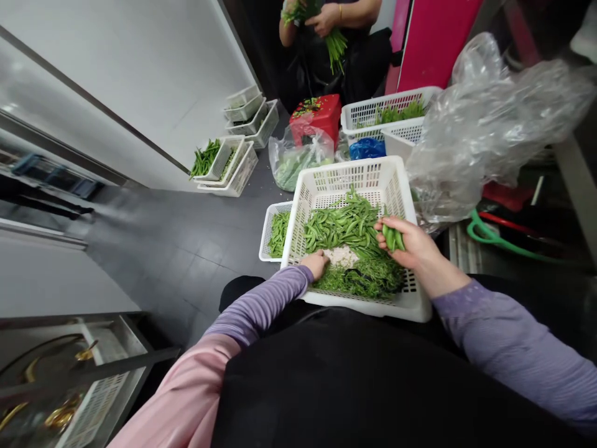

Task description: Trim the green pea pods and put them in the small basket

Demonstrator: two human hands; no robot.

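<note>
At the far left, a person's dark-clad legs (41, 198) show through an opening, above a metal rack (133, 361) that holds brass-coloured pieces. Against the pale wall, long green beans (205, 158) lie beside low white baskets (233, 186), with more baskets (267, 127) stacked behind. A small white basket (263, 239) of pods sits on the grey floor, just beside a large white basket (364, 305); behind them is a clear bag (298, 165) with something green inside. The left hand (316, 264) reaches over the near left side of the large basket, next to the trimmings; its fingertips are too unclear to tell whether they pinch anything. Loose green pods (342, 225) cover the far part of that basket, with stringy green trimmings (359, 279) nearer the wearer and a pale patch between. Beyond, a red stool (331, 115) carries scraps, and a co-worker's hands (325, 18) hold green stems. The right hand (415, 246) has its fingers curled around a few pods (392, 238) above the large basket's right side. Crumpled clear plastic (504, 118) fills the upper right, above a green handle (508, 246).
</note>
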